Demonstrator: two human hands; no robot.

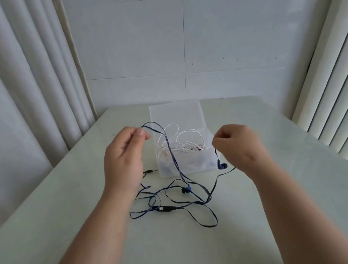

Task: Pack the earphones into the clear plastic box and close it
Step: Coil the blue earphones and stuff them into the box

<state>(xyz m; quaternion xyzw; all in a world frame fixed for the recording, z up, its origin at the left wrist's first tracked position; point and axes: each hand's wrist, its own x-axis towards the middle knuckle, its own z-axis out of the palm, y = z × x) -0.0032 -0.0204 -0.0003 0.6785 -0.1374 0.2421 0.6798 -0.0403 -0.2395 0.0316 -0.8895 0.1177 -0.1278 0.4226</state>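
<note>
Your left hand pinches the blue cord between thumb and forefinger. Your right hand pinches it just above one earbud, which dangles below your fingers. Under your hands the rest of the cord lies in loose crossed loops on the table. Beyond your fingers stands the open box, with white earphones heaped inside. Lift now and those loops could knot or drag the light box over. Any cord left across the rim would block the lid.

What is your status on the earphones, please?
Left hand, right hand pinching blue earphone cord. Clear box open, white earphones inside. Most blue cord tangled on table.
</note>
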